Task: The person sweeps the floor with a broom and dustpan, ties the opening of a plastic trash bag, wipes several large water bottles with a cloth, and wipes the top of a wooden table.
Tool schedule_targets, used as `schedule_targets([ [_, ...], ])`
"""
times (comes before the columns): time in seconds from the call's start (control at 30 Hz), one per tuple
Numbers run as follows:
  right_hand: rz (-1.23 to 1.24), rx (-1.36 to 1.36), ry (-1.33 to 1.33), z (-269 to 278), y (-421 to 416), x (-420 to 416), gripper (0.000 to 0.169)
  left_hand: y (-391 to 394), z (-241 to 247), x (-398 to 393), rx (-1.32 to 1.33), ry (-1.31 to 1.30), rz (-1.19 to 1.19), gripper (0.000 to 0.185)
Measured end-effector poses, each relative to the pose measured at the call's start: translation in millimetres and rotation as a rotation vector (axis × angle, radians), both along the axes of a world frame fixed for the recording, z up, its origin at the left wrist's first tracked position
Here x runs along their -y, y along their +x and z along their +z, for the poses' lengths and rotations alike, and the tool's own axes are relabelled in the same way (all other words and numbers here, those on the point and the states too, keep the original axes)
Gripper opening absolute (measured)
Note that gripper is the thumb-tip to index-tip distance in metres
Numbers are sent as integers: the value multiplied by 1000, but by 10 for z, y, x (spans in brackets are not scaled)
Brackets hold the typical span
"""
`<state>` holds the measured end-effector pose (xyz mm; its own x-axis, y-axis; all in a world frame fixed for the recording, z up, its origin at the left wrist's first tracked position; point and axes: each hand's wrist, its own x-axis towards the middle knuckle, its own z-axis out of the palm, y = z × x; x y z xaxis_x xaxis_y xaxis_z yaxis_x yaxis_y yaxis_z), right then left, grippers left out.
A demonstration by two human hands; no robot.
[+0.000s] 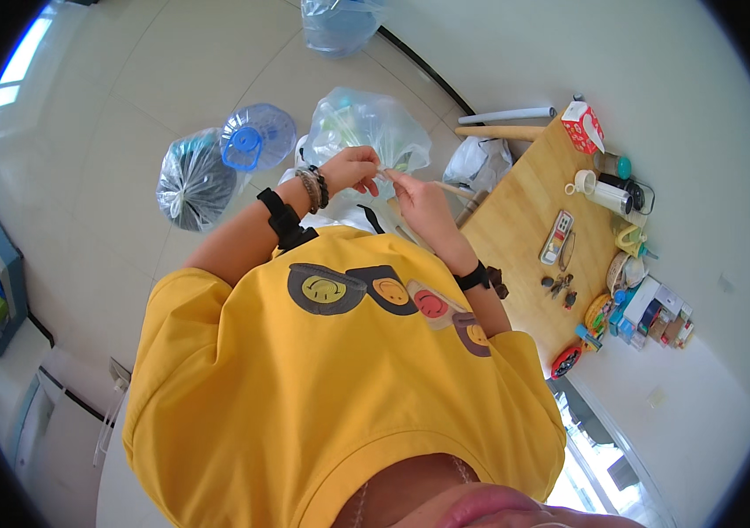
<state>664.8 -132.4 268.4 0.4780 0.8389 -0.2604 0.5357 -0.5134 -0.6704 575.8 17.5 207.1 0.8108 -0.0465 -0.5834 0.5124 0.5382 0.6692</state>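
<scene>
My left hand and my right hand meet in front of my chest. Between their fingertips they pinch what looks like the gathered neck of a clear plastic bag. The bag is bulging, with green and pale things showing through its film. Just left of it stands a large clear-blue water jug with a blue cap and handle. Further left sits a knotted clear bag with dark contents. My fingers partly hide the pinched plastic.
To the right, a wooden table holds a red tissue box, a white bottle, a paint set and small boxes. Cardboard-like tubes lean at its far end. Another plastic bag stands by the far wall.
</scene>
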Motion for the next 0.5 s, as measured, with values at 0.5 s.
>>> schedule_targets([
  [0.5,244,204,20,62,-5,-13,11,-20,-217,-14,16,121,-89,13],
])
